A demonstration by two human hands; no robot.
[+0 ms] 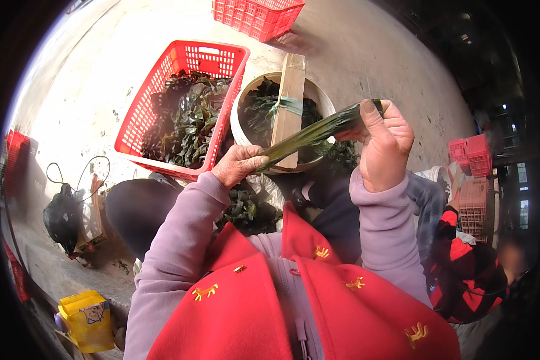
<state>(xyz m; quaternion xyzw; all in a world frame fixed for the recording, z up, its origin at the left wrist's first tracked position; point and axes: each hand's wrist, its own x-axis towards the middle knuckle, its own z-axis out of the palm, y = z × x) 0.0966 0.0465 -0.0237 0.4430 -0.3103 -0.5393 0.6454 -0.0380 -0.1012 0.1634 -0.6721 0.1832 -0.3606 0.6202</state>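
Observation:
A long dark-green strip of kelp (309,133) is stretched between my hands, slanting up to the right. My left hand (239,165) pinches its lower end, and my right hand (387,144) grips the upper end between thumb and fingers. Just beneath the strip is a round white bucket (236,127) with more kelp inside. A wooden board (293,78), tied with a pale green band, lies across the bucket's top. To the left of it a red plastic crate (135,123) holds a heap of dark kelp leaves (192,120). More kelp (246,210) lies between my legs.
Another red crate (255,17) stands at the far side on the concrete floor. At the right, a person in a black-and-red top (468,273) is close by, near several stacked red crates (474,157). A black bag (63,219) and a yellow bag (89,324) are at the left.

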